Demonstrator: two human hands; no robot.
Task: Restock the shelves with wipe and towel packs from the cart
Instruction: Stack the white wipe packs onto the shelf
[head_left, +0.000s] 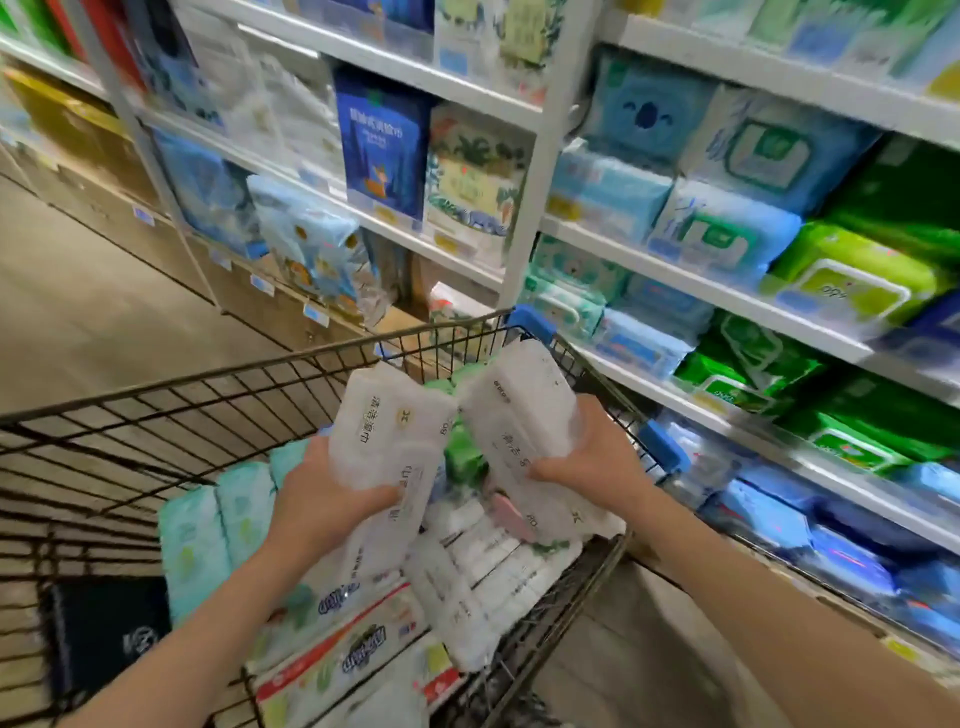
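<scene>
Both forearms come in from 6 o'clock, over the cart. Left hand (322, 499) at 7 o'clock: fingers curled round the lower end of a white wipe pack (389, 431), thumb on its front face, pack tilted with its top toward 12. Right hand (592, 457) at 5 o'clock grips a second white pack (519, 405) from its right edge, same print, leaning toward 11. The two packs' top corners nearly meet, touching or not I cannot tell; motion blur. Both are held above the cart load, not on a shelf.

Wire cart (208, 379) fills 6 to 9 o'clock. Inside, below the hands: stacked white packs (478, 561) at 6, printed packs with red edging (343, 649) nearest the camera, mint-green packs (208, 540) at 8, a bright green pack (462, 452) between the held packs. Dark item (104, 634) at 8, at the cart's left side; unclear what it is. Blue corner bumper (530, 322) on the far rim.

White shelves (701, 291) run from 10 round to 4 o'clock. Green lidded wipe packs (852, 280) at 3, light blue packs (613, 192) at 1, a dark blue box (382, 140) at 11. Beige floor (104, 312) at 9.
</scene>
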